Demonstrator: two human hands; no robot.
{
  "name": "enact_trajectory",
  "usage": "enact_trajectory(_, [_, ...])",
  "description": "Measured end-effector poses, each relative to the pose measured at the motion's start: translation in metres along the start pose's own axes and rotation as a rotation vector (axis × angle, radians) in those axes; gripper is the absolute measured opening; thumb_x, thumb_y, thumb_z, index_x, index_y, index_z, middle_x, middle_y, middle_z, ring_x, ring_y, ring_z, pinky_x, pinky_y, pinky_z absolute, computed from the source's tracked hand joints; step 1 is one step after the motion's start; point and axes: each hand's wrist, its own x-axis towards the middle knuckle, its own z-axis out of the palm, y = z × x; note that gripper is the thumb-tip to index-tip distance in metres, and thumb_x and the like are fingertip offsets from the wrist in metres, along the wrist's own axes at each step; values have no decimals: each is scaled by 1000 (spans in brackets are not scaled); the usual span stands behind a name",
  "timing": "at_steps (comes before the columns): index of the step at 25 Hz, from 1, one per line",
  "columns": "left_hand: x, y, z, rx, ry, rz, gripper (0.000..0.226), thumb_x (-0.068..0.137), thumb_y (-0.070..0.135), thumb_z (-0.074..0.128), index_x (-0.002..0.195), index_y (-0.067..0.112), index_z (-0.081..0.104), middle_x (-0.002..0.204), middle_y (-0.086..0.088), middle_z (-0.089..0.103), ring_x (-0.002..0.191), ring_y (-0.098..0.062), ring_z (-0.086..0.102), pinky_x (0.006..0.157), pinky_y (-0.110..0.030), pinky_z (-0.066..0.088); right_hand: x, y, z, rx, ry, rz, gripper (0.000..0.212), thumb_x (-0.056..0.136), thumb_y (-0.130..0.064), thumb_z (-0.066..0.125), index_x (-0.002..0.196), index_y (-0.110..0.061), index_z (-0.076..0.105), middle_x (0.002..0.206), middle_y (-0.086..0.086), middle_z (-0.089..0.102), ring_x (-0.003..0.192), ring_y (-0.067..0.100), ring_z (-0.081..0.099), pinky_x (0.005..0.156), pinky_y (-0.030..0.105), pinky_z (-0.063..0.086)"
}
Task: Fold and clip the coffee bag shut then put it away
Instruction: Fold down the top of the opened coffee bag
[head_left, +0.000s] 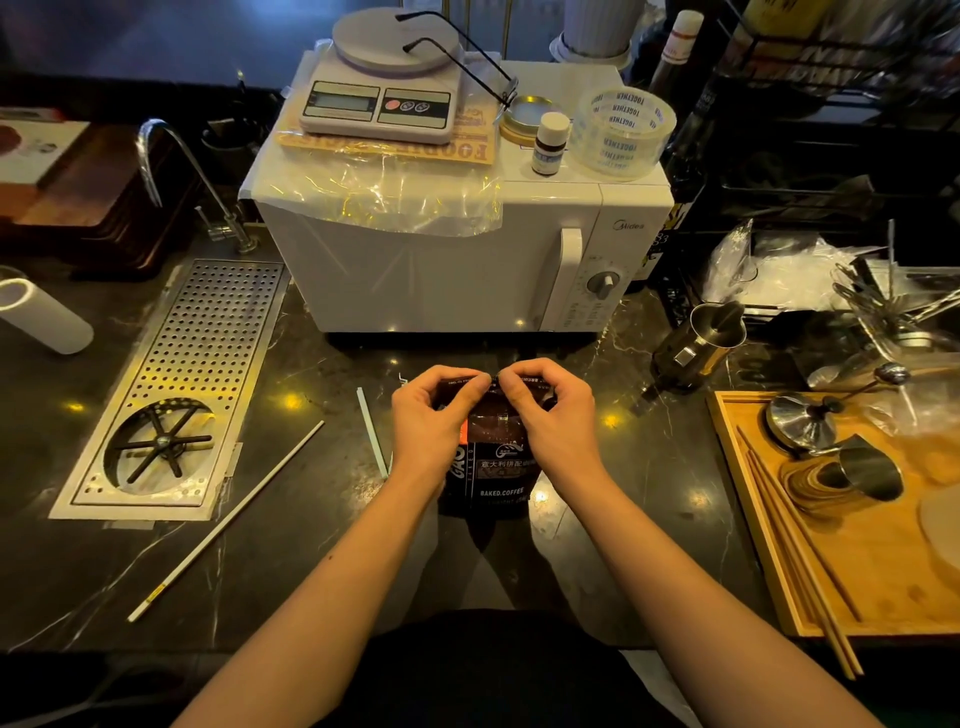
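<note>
A dark brown foil coffee bag (493, 462) printed with "BAKED.COFFEE" stands upright on the black marble table (322, 551), just in front of a white microwave oven (457, 260). Both hands work its top edge. The left hand (428, 415) is curled nearly closed, thumb and fingertips pinching the left part of the bag's top edge. The right hand (553, 410) mirrors it, fingers bent and pinching the right part of the same edge (the two thumbs almost meet at the middle). A pale green plastic strip (372, 432) lies flat on the table just left of the left hand, and a long white rod (228, 519) lies further left, beside a perforated steel drip tray (176, 384).
</note>
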Motion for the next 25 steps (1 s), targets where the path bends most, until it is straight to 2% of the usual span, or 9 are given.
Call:
enact_trajectory(3, [-1,-5,3,-31,43,-44,6,78,20,78,83,21,76,86,-3,75,90,-23,72,83,-43,59,1,-1,5,-22,45,6,5,89,-21,68,84,-19,70,77,-10,69,78,5,66,73,28,55])
enact_trajectory(6, [0,-6,3,-91,63,-86,8,76,22,80,83,20,77,90,-9,75,92,-28,72,85,-48,58,1,-1,9,-21,87,16,7,88,-19,69,81,-20,68,75,-10,67,76,3,64,72,28,55])
enact_trajectory(10, [2,-8,6,-119,67,-79,23,73,33,77,87,16,76,95,-17,72,95,-34,70,85,-50,58,3,3,11,52,173,106,11,82,-24,76,75,-25,67,75,-7,69,75,6,67,72,34,58])
enact_trajectory(13, [3,-11,6,-110,57,-62,22,78,36,72,88,17,74,98,-21,70,96,-34,70,86,-49,58,3,6,11,122,267,178,15,77,-27,80,72,-22,67,74,-3,70,73,13,69,72,39,60])
enact_trajectory(18, [4,-14,5,-130,47,-69,14,94,21,60,93,16,73,97,-15,72,91,-27,71,80,-39,58,7,12,6,172,175,175,10,90,-22,68,81,-24,72,79,2,73,77,19,70,74,42,59])
enact_trajectory(21, [5,-14,4,-142,25,-75,17,97,20,56,94,16,73,93,-9,73,88,-23,70,79,-37,57,9,13,4,211,125,184,16,96,-18,59,86,-18,71,79,1,72,76,14,69,72,35,57])
enact_trajectory(25, [3,-13,2,-133,-16,-72,21,99,22,52,99,14,71,96,-11,73,91,-24,71,80,-38,57,7,11,1,219,93,217,22,99,-21,52,92,-12,71,83,3,73,79,16,71,71,31,58])
